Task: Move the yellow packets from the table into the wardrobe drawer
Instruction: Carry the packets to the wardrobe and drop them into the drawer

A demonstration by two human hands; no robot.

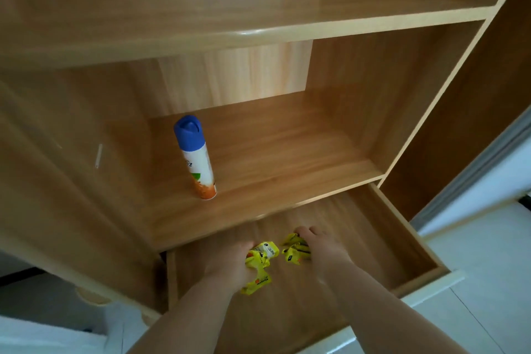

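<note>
The wooden wardrobe drawer [402,238] is pulled out below the lowest shelf. Both my hands reach down into it. My left hand [232,261] is curled around a bunch of crumpled yellow packets [260,260], one of which hangs down toward the drawer floor. My right hand [319,244] covers a second bunch of yellow packets [296,251], its fingers bent over them. The two bunches lie close together over the middle of the drawer. I cannot tell whether the packets rest on the drawer floor.
A spray can [195,158] with a blue cap stands on the wardrobe shelf [287,152] just above the drawer. Another shelf [258,8] runs higher up. A white tiled floor [474,282] lies to the right, white fabric [43,339] at the lower left.
</note>
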